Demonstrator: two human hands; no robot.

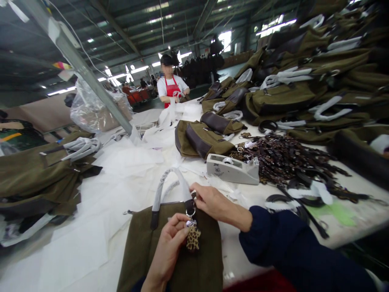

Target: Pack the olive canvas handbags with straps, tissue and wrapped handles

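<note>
An olive-green handbag [142,251] lies in front of me, its handle [158,190] wrapped in whitish film and standing up. A leopard-print charm [193,238] hangs on a metal ring [190,210] near the base of the handle. My left hand [170,243] pinches the top of this charm between thumb and fingers. Up at the right base of the handle is my right hand [212,202], its fingers closed by the dark leather tab. What sits between those fingertips is too small to make out.
A grey tape dispenser [232,168] stands beyond my right hand, beside a heap of dark straps [288,156]. Olive bags [282,93] are piled high at right; more bags [42,174] lie at left. White paper sheets [100,194] cover the table. A person in a red apron [172,87] stands across.
</note>
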